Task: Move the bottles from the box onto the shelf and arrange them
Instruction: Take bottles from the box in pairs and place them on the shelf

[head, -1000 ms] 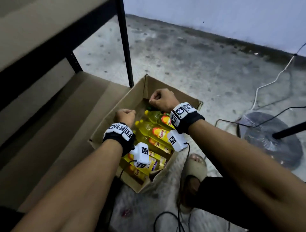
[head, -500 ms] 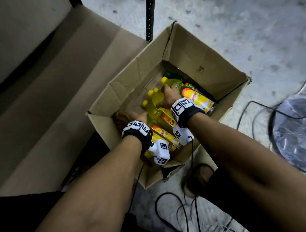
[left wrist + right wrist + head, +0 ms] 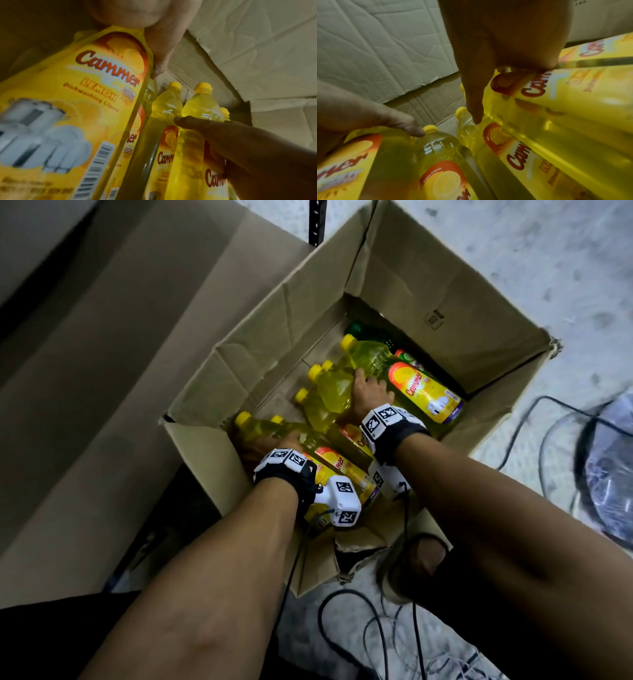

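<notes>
From the head view I look straight down into an open corrugated cardboard box [image 3: 455, 302], its flaps creased and its near corner torn. It sits on a speckled grey concrete floor [image 3: 513, 241], beside the shelf [image 3: 85, 371], a flat tan board with a black perforated metal post [image 3: 317, 220]. Inside lie clear plastic bottles [image 3: 329, 392] of yellow liquid with yellow screw caps and glossy orange-and-yellow labels, on their sides in a row. A dark green-capped bottle [image 3: 356, 329] lies at the far end. My left hand [image 3: 270, 445] is down on the nearest bottle by the box wall; my right hand [image 3: 371, 395] lies over the shoulders of the bottles further in. Black cables [image 3: 346, 625] loop across the floor near a sandalled foot [image 3: 418, 563].

In the left wrist view, the left hand [image 3: 154, 27] has its thumb along the label edge of a big bottle [image 3: 68, 108] marked "Cammer Lemon Dishwashing Liquid", and the fingers wrap behind it, so it has hold of that bottle. The right hand [image 3: 248, 155] comes in from the right, fingers curled around the ribbed body of a neighbouring bottle [image 3: 193, 135].

In the right wrist view, the right hand [image 3: 505, 40] presses its palm on a bottle [image 3: 573, 102] that lies crosswise, thumb pointing down at another bottle's neck; the fingers go under, out of sight. The left hand [image 3: 359, 112] grips its bottle [image 3: 351, 169] just beside a yellow cap. Behind is wrinkled, matte cardboard.
</notes>
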